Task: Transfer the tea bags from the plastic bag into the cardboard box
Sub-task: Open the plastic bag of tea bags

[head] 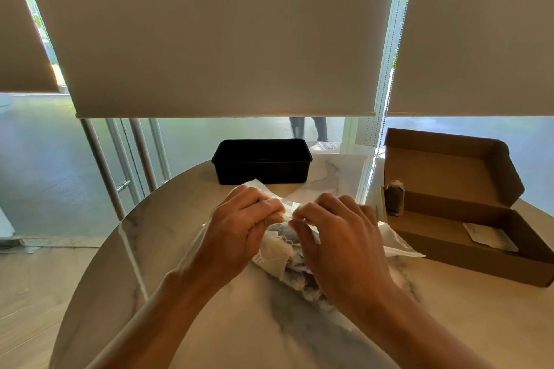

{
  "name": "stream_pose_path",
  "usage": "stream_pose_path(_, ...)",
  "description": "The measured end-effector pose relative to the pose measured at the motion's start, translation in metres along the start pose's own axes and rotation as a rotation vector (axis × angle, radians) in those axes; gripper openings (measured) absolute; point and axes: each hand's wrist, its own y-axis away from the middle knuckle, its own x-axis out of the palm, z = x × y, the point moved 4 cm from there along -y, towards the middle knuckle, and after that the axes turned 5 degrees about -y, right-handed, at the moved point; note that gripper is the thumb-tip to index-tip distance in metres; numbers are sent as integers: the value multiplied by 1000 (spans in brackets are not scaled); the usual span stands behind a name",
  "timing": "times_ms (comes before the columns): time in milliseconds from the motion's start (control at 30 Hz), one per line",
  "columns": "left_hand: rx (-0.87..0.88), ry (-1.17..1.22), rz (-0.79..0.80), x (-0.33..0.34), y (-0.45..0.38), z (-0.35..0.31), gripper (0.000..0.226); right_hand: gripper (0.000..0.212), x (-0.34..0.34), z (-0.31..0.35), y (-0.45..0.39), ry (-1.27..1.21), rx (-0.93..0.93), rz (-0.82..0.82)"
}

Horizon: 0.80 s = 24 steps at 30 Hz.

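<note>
At the table's (209,323) centre, near me: one clear plastic bag (398,244), lying on the marble top, mouth end raised toward the far side, the tea bags (277,252) bunched inside and showing between my hands. Left hand (239,231): fingers curled, pinching the bag's upper edge from the left. Right hand (338,237): fingers curled, pinching the same edge from the right, fingertips of the two hands nearly meeting. Whether the mouth is already parted I cannot tell. Right of the bag, just beside it: one cardboard box (467,255), lid standing open toward the far side; inside it, one flat pale sachet (488,237) on the floor at the right end, and one dark rolled item (394,198) upright at the left end. Far centre, well apart from the bag: one black tray (260,162), rectangular, contents not visible. Beyond the table: drawn blinds (209,33), with glass below them.
</note>
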Motion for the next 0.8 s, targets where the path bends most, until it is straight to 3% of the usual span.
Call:
stream_pose_path(400,-28,-59,-24,-17,-3,10,42,15,-3,-3,4,-6,-32,-63)
stream_pose_path(633,-46,-97,-34,-19,-1,19,33,21,-2,-2,3,-49,-17,-17)
stream_pose_path(800,-59,-95,-42,-26,-3,17,31,10,-3,-3,2,-43,25,28)
